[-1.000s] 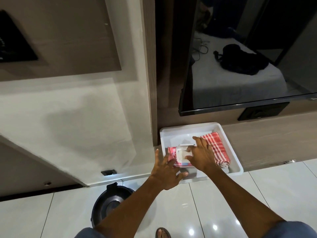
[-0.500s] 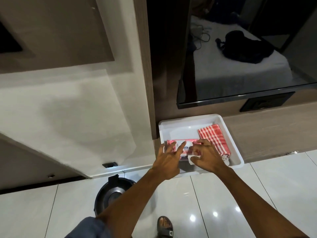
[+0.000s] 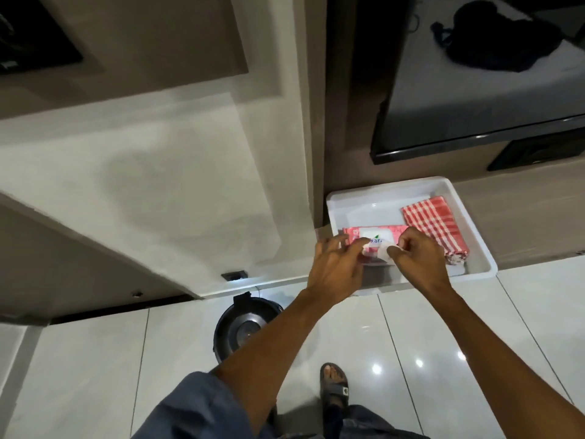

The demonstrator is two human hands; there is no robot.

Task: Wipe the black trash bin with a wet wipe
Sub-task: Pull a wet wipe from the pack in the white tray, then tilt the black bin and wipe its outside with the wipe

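Note:
The black trash bin [image 3: 245, 327] stands on the floor by the wall, below my left forearm, seen from above. A red and white wet wipe pack [image 3: 376, 236] lies in a white tray [image 3: 474, 242]. My left hand [image 3: 335, 267] rests on the pack's left end with fingers spread. My right hand [image 3: 418, 258] pinches a white wet wipe [image 3: 384, 251] at the pack's opening, between thumb and fingers.
A folded red-checked cloth [image 3: 433, 226] lies in the tray's right half. The tray sits on the glossy white floor tiles against a wooden wall panel. A dark reflective panel hangs above. My sandalled foot [image 3: 334, 384] is on the floor below.
My right hand has gone from the pack's lid to pinching a white wipe that now shows at the opening. My left hand has come onto the pack's left end.

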